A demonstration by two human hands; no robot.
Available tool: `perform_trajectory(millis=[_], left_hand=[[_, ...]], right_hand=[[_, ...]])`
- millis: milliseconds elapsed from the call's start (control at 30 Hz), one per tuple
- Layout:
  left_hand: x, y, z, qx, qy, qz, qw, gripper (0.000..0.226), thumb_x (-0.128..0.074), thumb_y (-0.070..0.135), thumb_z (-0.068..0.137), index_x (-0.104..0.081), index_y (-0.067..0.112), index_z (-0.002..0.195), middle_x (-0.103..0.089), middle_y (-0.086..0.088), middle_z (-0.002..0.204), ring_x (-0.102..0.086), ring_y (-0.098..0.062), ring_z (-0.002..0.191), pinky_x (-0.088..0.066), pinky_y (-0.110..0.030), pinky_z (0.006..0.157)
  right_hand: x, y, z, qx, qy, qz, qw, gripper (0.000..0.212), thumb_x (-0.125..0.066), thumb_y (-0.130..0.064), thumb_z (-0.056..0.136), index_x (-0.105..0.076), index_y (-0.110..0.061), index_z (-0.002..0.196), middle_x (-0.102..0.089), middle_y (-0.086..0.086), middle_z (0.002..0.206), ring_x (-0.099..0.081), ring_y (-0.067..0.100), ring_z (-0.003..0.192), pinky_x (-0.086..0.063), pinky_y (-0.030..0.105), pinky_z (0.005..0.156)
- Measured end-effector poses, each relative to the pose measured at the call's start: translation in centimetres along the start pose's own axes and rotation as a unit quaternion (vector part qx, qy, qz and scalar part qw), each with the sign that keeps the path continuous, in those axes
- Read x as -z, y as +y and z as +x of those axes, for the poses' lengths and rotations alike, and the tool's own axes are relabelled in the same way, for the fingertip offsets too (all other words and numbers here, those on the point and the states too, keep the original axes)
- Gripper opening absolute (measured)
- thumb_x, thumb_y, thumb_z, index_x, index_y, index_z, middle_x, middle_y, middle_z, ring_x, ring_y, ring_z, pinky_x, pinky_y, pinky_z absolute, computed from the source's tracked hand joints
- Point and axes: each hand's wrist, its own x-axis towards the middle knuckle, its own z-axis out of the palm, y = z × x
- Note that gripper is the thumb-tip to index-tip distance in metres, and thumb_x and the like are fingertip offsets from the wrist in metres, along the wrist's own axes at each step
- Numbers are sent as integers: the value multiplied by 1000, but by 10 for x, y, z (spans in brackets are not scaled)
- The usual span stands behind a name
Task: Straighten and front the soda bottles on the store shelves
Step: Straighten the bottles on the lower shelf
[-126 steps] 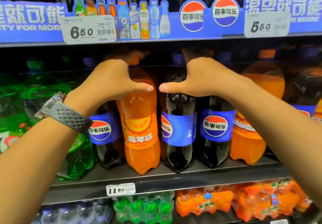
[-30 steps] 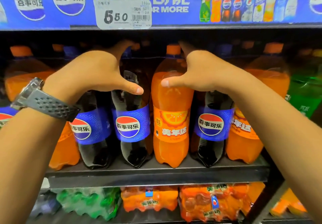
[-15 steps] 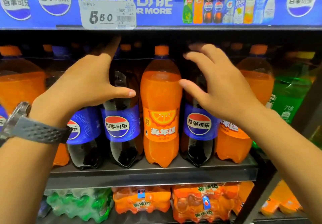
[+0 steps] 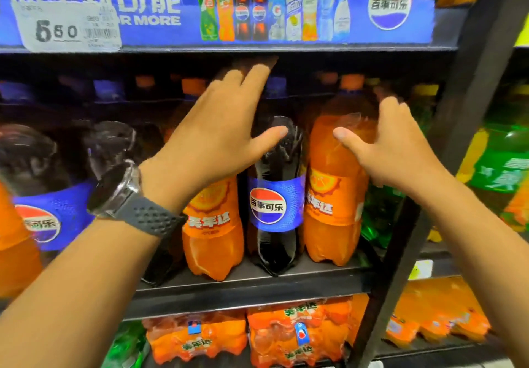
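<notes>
Orange and near-black soda alternate along the shelf in front of me, all big bottles standing upright at its front edge. The cola bottle in the middle shows its blue label squarely, with the round red, white and blue logo and 百事可乐 across it. Touching it on either side are the left orange bottle and the right orange bottle, both labelled 美年达 under an orange-slice picture; the right one's label is turned partly away, so its first character is cut off.

My left hand is spread wide over the top of the left orange bottle, fingers stretched up toward the caps and blurred, thumb tip resting on the cola bottle's shoulder. My right hand holds the right orange bottle by its shoulder, thumb flat on the front and fingers curled round the far side. A watch with a grey perforated strap sits on my left wrist.

Further left another 百事可乐 bottle faces me, smeared. A green bottle stands just beside the right orange one, its label unreadable.

Overhead, the blue strip reads 渴望就可能 and "R MORE", then a row of printed drinks, one marked 7, and a round 百事可乐 logo. A price tag on it starts with 6; the smaller digits are too blurred to tell. Below, shrink-wrapped orange packs carry 美年达.
</notes>
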Motion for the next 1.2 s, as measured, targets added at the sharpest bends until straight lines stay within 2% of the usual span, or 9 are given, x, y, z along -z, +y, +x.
perform_trajectory(millis=[133,233,367,533,700,867,967,1100,1200], left_hand=[[-10,2,20,3,-58,-53,997,97,-66,51,78,-11,24,154,-18,-3,160,-23,-20,144,-28,-31,113],[-14,0,28,7,-87,-68,994,97,-69,47,79,-13,23,154,-12,3,161,-14,-10,146,-17,-16,111],[-18,0,28,16,-90,-51,994,103,-73,54,72,-18,24,153,-20,2,158,-24,-15,143,-24,-21,108],[-18,2,29,22,-72,-37,996,102,-75,57,68,-23,27,151,-31,2,152,-42,-20,131,-34,-25,98],[-21,9,29,34,-53,-4,998,102,-73,61,68,-25,26,150,-30,0,153,-39,-22,134,-38,-33,101],[-19,12,29,45,-56,7,997,102,-71,63,69,-23,26,151,-27,0,155,-36,-23,137,-39,-39,105],[-20,14,28,49,-54,18,997,101,-69,65,69,-22,27,151,-25,1,156,-38,-23,136,-41,-41,104],[-24,16,27,64,-42,38,996,101,-66,69,69,-23,27,151,-26,-1,156,-43,-26,132,-44,-43,100],[-26,17,27,74,-36,52,995,101,-65,70,69,-23,28,151,-26,-2,156,-46,-30,129,-45,-44,98]], right_hand=[[1,7,6,-58,-65,87,992,60,-62,-62,78,-38,-19,111,-53,3,109,-58,24,84,-42,29,52],[-1,10,6,-75,-90,135,984,63,-63,-61,78,-37,-21,120,-49,-3,112,-53,18,95,-43,24,55],[-10,7,4,-74,-71,116,988,84,-64,-72,66,-39,-18,125,-46,-4,111,-49,16,95,-40,20,54],[-17,2,1,-66,13,6,998,96,-56,-84,58,-47,-9,117,-40,17,125,-36,33,122,-43,44,90],[-11,4,4,-70,-9,25,997,85,-66,-73,64,-48,-11,120,-42,14,125,-40,31,119,-38,33,80],[-5,7,3,-54,-38,81,995,67,-68,-58,75,-44,-18,123,-45,8,124,-47,23,107,-45,29,73],[-6,5,0,-59,-28,101,993,70,-65,-60,76,-41,-17,125,-48,6,122,-48,18,101,-39,21,62],[-14,-9,2,-96,20,70,993,102,-60,-81,59,-40,-9,128,-46,12,127,-43,28,118,-49,39,83],[-16,-13,5,-109,30,37,993,101,-67,-76,59,-40,-6,126,-44,16,130,-37,32,124,-45,44,92]])
